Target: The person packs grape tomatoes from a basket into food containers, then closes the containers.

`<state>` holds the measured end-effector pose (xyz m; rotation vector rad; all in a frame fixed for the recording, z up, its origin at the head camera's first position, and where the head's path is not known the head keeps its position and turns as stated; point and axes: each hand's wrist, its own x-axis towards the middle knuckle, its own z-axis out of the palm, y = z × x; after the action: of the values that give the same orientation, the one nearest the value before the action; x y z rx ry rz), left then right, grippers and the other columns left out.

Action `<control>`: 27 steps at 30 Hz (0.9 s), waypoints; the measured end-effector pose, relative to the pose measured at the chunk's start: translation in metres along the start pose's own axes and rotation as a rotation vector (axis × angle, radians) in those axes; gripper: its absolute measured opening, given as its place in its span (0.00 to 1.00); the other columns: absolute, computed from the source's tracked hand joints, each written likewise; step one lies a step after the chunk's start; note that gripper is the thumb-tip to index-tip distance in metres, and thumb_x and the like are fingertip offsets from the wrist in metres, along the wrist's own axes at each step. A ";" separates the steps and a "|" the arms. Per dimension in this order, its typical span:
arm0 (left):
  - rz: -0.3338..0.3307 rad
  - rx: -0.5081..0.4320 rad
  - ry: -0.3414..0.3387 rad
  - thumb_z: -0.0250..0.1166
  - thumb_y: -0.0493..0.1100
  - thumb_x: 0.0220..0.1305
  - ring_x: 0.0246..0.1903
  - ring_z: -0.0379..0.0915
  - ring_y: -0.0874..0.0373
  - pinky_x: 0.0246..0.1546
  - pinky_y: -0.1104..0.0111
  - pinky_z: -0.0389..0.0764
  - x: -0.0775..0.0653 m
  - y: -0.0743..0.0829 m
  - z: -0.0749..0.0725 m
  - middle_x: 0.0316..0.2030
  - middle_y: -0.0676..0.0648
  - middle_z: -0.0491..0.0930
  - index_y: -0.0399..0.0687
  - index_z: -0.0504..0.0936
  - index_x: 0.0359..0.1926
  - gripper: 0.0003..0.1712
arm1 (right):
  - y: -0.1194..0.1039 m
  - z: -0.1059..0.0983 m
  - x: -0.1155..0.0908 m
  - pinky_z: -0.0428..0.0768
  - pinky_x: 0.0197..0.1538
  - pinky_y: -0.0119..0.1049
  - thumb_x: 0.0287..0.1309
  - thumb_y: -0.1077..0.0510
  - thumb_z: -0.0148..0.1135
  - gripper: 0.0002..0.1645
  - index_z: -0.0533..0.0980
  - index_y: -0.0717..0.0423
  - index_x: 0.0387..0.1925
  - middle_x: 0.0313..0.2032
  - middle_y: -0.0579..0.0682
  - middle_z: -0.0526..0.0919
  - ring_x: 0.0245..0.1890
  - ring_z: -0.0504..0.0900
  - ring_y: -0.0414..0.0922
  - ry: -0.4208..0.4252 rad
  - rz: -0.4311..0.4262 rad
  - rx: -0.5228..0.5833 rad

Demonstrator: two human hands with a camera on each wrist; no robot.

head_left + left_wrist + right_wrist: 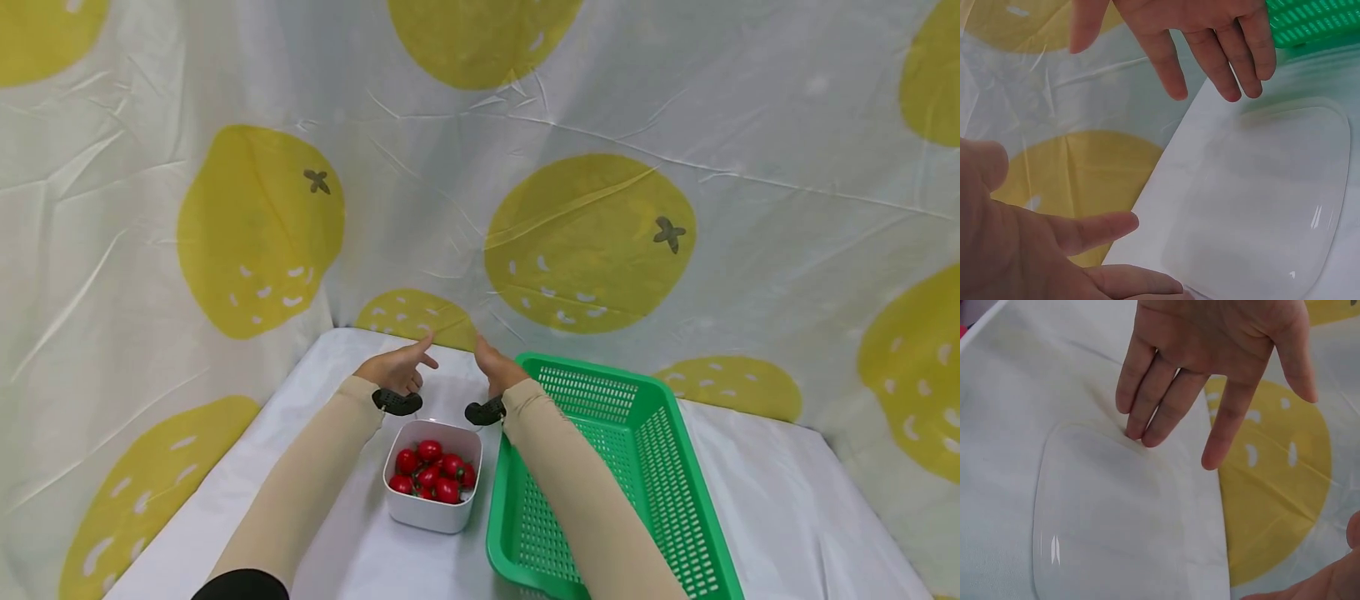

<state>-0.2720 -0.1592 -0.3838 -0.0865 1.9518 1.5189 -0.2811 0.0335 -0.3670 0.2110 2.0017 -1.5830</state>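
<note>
My left hand (393, 367) and right hand (498, 367) are held apart beyond a white square container (429, 515), palms facing inward and fingers extended. Neither hand holds anything. A clear, rounded-corner lid (1266, 200) lies flat on the white surface between and below them; the right wrist view shows the same lid (1110, 519). Fingertips of both hands are close to its edge; whether any touch it I cannot tell. Several small red tomatoes (430, 451) fill the uncovered container, which stands nearer to me than the hands.
A green perforated plastic basket (667, 467) stands to the right, partly behind my right forearm. White cloth (765, 483) covers the table. A pale curtain (420, 192) printed with yellow fruit hangs along the back and left edges.
</note>
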 end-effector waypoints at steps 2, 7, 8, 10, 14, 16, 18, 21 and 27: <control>0.002 0.009 0.004 0.28 0.75 0.66 0.69 0.40 0.28 0.69 0.45 0.46 0.001 -0.001 0.001 0.67 0.17 0.43 0.38 0.49 0.74 0.52 | 0.001 0.001 0.001 0.40 0.69 0.65 0.69 0.30 0.27 0.47 0.33 0.51 0.76 0.75 0.57 0.33 0.73 0.32 0.60 -0.004 0.005 -0.010; -0.002 0.037 0.013 0.28 0.74 0.68 0.69 0.41 0.28 0.69 0.45 0.48 0.002 -0.001 0.001 0.67 0.17 0.44 0.38 0.51 0.73 0.51 | 0.004 0.004 0.004 0.40 0.69 0.63 0.71 0.33 0.28 0.45 0.35 0.55 0.76 0.75 0.58 0.33 0.73 0.32 0.61 -0.022 -0.002 -0.034; -0.004 0.040 0.018 0.28 0.73 0.68 0.69 0.41 0.28 0.69 0.45 0.48 0.001 -0.001 0.001 0.67 0.17 0.44 0.38 0.51 0.73 0.51 | 0.004 0.004 0.004 0.41 0.69 0.63 0.71 0.34 0.28 0.45 0.35 0.56 0.76 0.75 0.58 0.33 0.73 0.32 0.61 -0.025 -0.005 -0.037; -0.007 0.043 0.022 0.28 0.73 0.68 0.69 0.41 0.29 0.69 0.45 0.48 0.000 0.000 0.001 0.67 0.18 0.45 0.38 0.51 0.73 0.50 | 0.004 0.005 0.005 0.41 0.69 0.63 0.72 0.34 0.28 0.45 0.35 0.56 0.76 0.75 0.58 0.33 0.73 0.32 0.61 -0.027 -0.006 -0.036; -0.004 0.052 0.030 0.29 0.72 0.69 0.63 0.55 0.34 0.67 0.50 0.56 0.000 0.001 0.002 0.61 0.22 0.56 0.38 0.52 0.73 0.49 | 0.005 0.004 0.005 0.40 0.69 0.63 0.71 0.34 0.30 0.45 0.34 0.55 0.76 0.75 0.57 0.32 0.73 0.31 0.60 -0.023 0.014 -0.019; -0.003 0.049 0.041 0.30 0.72 0.69 0.47 0.63 0.42 0.58 0.57 0.63 0.000 0.001 0.002 0.48 0.29 0.63 0.38 0.54 0.72 0.49 | 0.005 0.004 0.004 0.39 0.69 0.63 0.71 0.34 0.31 0.46 0.34 0.54 0.76 0.75 0.57 0.31 0.73 0.31 0.60 -0.017 0.024 -0.008; 0.000 0.050 0.051 0.31 0.72 0.69 0.41 0.59 0.46 0.52 0.58 0.64 0.001 0.001 0.002 0.43 0.34 0.61 0.38 0.55 0.72 0.48 | 0.005 0.004 0.004 0.39 0.69 0.63 0.71 0.34 0.32 0.46 0.34 0.55 0.76 0.75 0.58 0.32 0.73 0.31 0.60 -0.007 0.027 -0.002; -0.004 0.037 0.051 0.32 0.71 0.69 0.47 0.62 0.41 0.57 0.55 0.65 0.002 0.000 0.002 0.48 0.29 0.63 0.38 0.55 0.72 0.48 | 0.004 0.004 0.003 0.39 0.70 0.62 0.71 0.34 0.33 0.46 0.33 0.54 0.76 0.75 0.57 0.32 0.74 0.31 0.59 -0.002 0.035 0.002; 0.003 0.031 0.107 0.32 0.69 0.71 0.59 0.60 0.34 0.64 0.51 0.63 0.004 0.000 0.000 0.60 0.22 0.59 0.37 0.58 0.71 0.45 | 0.001 0.001 0.003 0.41 0.68 0.65 0.70 0.33 0.34 0.47 0.33 0.53 0.76 0.75 0.58 0.32 0.73 0.32 0.61 -0.014 0.040 0.029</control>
<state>-0.2749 -0.1577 -0.3864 -0.1540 2.0588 1.5138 -0.2829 0.0320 -0.3694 0.2491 1.9536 -1.5849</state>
